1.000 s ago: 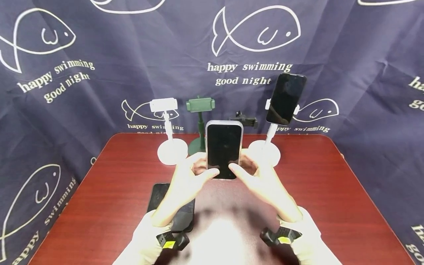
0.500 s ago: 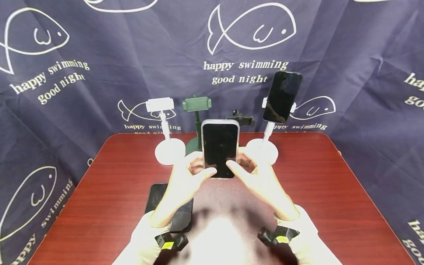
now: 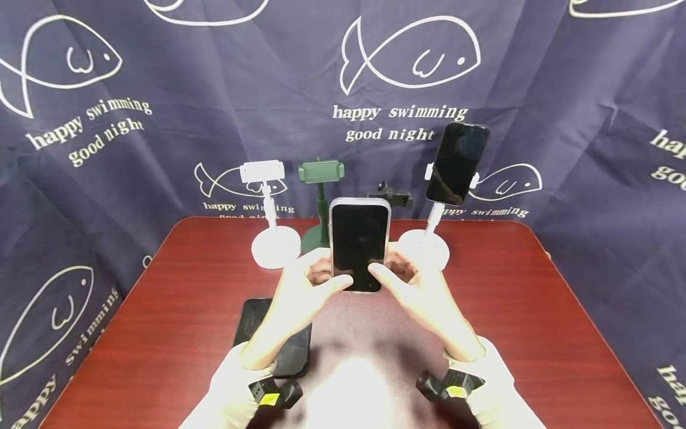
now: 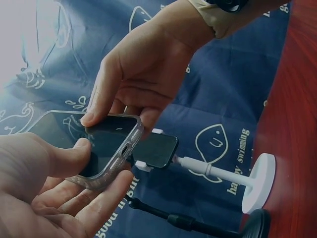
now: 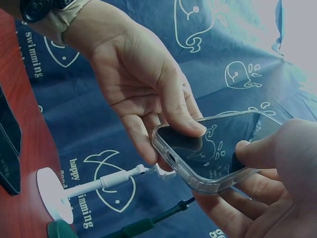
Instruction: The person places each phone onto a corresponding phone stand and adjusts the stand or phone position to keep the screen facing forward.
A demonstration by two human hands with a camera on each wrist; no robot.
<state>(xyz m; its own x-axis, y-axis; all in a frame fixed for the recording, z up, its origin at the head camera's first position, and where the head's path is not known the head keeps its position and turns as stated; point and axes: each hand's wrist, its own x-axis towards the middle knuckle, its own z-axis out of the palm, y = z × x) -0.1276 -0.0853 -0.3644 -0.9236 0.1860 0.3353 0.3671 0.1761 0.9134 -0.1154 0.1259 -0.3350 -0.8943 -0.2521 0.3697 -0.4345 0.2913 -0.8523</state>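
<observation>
A smartphone (image 3: 359, 244) in a clear case stands upright in the air over the table, its dark screen toward me. My left hand (image 3: 305, 292) grips its lower left edge, thumb on the screen and fingers behind. On the lower right edge my right hand (image 3: 420, 292) holds it the same way. The right wrist view shows both thumbs pressed on the glass of the phone (image 5: 213, 144), and its charging port at the bottom edge. Under my left forearm lies a dark phone or tablet (image 3: 293, 351), partly hidden by the arm.
Along the back of the red table (image 3: 525, 310) stand a white phone stand (image 3: 276, 247), a green one (image 3: 321, 173) and a black holder (image 3: 393, 195) mostly hidden by the phone. Another white stand (image 3: 435, 217) at right bears a black phone (image 3: 458, 164). A patterned blue curtain (image 3: 300, 71) hangs behind.
The head view shifts slightly. Both hands keep their grip on the smartphone, and the stands and other phones stay in place.
</observation>
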